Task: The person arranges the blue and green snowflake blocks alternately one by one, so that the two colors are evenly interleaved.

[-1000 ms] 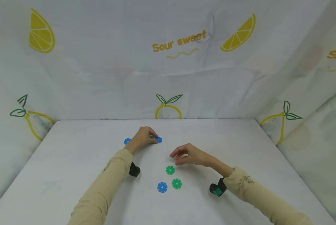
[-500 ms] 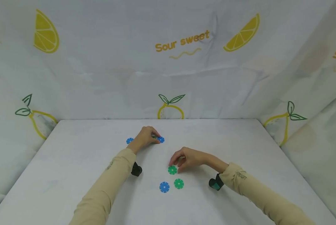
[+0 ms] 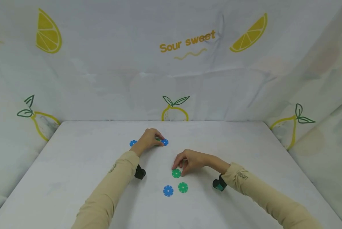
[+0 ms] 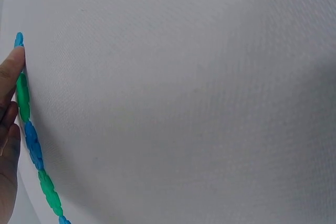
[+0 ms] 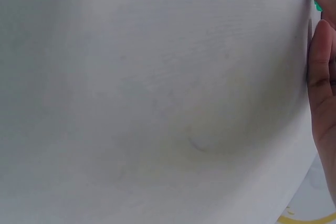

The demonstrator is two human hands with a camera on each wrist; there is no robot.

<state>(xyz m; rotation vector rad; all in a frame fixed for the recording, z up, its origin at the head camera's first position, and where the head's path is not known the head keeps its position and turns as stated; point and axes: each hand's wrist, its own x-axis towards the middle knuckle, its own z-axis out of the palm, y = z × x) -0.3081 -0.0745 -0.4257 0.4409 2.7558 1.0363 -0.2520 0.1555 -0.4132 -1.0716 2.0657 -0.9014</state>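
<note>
On table (image 3: 231,136): disc chain (image 4: 33,145); left grip (image 3: 149,138) pinching it

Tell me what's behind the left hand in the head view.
Part of a green disc shows beside a blue disc; the left hand covers the rest. The left wrist view reveals more discs.

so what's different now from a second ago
The right hand has come in toward the person, its thumb and fingers now round the farther loose green disc. That disc still lies in place, as do the nearer green disc and loose blue disc. The left hand still holds the disc chain.
</note>
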